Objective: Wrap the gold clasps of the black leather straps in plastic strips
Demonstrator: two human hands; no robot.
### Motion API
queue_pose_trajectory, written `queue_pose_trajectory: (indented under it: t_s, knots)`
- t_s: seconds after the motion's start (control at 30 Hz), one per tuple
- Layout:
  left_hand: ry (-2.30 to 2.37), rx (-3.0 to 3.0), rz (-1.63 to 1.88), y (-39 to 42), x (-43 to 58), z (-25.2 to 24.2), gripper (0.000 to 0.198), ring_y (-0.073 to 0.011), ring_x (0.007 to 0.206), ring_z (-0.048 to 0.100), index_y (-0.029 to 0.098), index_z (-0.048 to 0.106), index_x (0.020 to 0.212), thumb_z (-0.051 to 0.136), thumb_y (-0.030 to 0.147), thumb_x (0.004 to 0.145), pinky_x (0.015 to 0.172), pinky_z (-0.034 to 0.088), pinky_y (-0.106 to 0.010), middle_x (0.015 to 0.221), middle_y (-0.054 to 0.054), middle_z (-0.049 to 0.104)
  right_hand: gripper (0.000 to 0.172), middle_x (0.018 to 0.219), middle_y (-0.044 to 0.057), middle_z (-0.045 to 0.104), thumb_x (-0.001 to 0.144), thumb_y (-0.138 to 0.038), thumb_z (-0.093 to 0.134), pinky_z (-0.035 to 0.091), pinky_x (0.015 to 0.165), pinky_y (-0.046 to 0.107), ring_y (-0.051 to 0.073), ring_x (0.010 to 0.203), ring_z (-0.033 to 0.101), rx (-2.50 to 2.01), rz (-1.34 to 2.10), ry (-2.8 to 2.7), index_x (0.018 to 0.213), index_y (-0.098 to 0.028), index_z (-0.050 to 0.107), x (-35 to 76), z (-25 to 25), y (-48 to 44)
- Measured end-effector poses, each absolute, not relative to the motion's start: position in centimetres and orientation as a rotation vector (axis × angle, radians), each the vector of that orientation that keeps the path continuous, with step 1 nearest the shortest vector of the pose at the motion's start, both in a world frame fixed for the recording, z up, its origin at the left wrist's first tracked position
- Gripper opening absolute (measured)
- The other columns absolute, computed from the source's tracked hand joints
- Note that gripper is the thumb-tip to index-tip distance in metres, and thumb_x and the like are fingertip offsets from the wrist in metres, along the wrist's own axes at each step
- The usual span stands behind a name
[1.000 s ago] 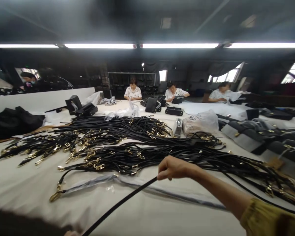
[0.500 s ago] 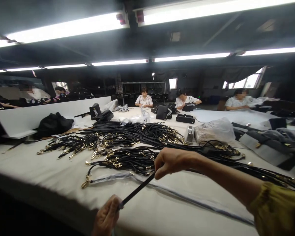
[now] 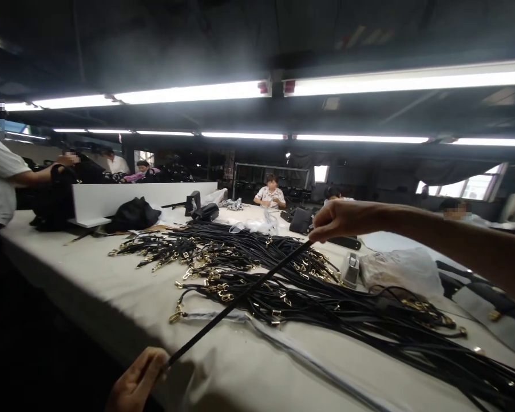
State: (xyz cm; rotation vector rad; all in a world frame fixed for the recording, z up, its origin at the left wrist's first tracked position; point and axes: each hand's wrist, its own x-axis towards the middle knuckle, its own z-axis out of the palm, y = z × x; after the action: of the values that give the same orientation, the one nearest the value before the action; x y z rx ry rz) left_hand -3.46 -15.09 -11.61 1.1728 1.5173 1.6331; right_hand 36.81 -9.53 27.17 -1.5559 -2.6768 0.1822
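Observation:
A thin black strap (image 3: pixel 236 302) runs taut between my two hands above the white table (image 3: pixel 111 286). My right hand (image 3: pixel 339 220) is raised over the table and pinches the strap's far end. At the table's near edge my left hand (image 3: pixel 137 380) is closed around the strap's near end. Under the strap lies a large pile of black straps with gold clasps (image 3: pixel 292 286). A strap in clear wrapping (image 3: pixel 257 326) lies flat in front of the pile.
A clear plastic bag (image 3: pixel 401 272) and a small grey tool (image 3: pixel 351 269) sit at the right of the pile. Black bags (image 3: pixel 133 214) stand at the far left by a white board (image 3: pixel 124 197). A person (image 3: pixel 0 183) stands at the left; others sit at the far end.
My right hand has lifted up and to the right, pulling the strap out longer. My left hand has slid down and to the left. The view has tilted upward.

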Motion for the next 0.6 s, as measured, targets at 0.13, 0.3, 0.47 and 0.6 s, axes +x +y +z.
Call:
queue_pose_trajectory:
  t_s: [0.13, 0.3, 0.47, 0.6]
  knots:
    - [1.343, 1.359, 1.711, -14.8, -0.8, -4.7, 0.049, -0.0204, 0.074, 0.066, 0.021, 0.067, 0.069, 0.075, 0.069, 0.066, 0.063, 0.054, -0.023, 0.081, -0.001, 0.072, 0.049, 0.059, -0.003, 0.05, 0.086, -0.063, 0.059, 0.028, 0.053, 0.023, 0.008, 0.053, 0.039, -1.347, -0.063, -2.714, 0.078, -0.017, 0.072, 30.5, 31.7, -10.4]
    - [0.924, 1.386, 1.748, -13.3, 0.3, 5.1, 0.043, -0.0302, 0.107, 0.066, 0.018, 0.065, 0.07, 0.078, 0.06, 0.07, 0.093, 0.053, -0.038, 0.107, -0.009, 0.073, 0.047, 0.06, -0.004, 0.052, 0.092, -0.056, 0.057, 0.034, 0.06, 0.024, 0.007, 0.054, 0.044, -1.164, -0.421, -2.811, 0.075, -0.014, 0.07, 21.8, 34.9, -13.0]
    - [0.465, 1.438, 1.91, -12.0, 1.4, 14.9, 0.036, -0.0324, 0.122, 0.058, 0.018, 0.06, 0.067, 0.084, 0.044, 0.071, 0.106, 0.042, -0.047, 0.127, -0.008, 0.067, 0.063, 0.082, 0.003, 0.065, 0.087, -0.073, 0.053, 0.043, 0.072, 0.028, 0.014, 0.073, 0.056, -1.007, -0.547, -2.956, 0.095, -0.014, 0.075, 16.8, 34.0, -13.9]
    - [0.287, 1.496, 1.977, -11.5, 2.6, 20.4, 0.04, -0.0347, 0.122, 0.057, 0.016, 0.06, 0.072, 0.086, 0.045, 0.067, 0.1, 0.046, -0.047, 0.139, -0.01, 0.057, 0.055, 0.095, 0.0, 0.068, 0.087, -0.068, 0.058, 0.046, 0.074, 0.026, 0.013, 0.08, 0.058, -0.909, -0.055, -3.055, 0.117, -0.024, 0.073, 15.8, 32.5, -13.6]
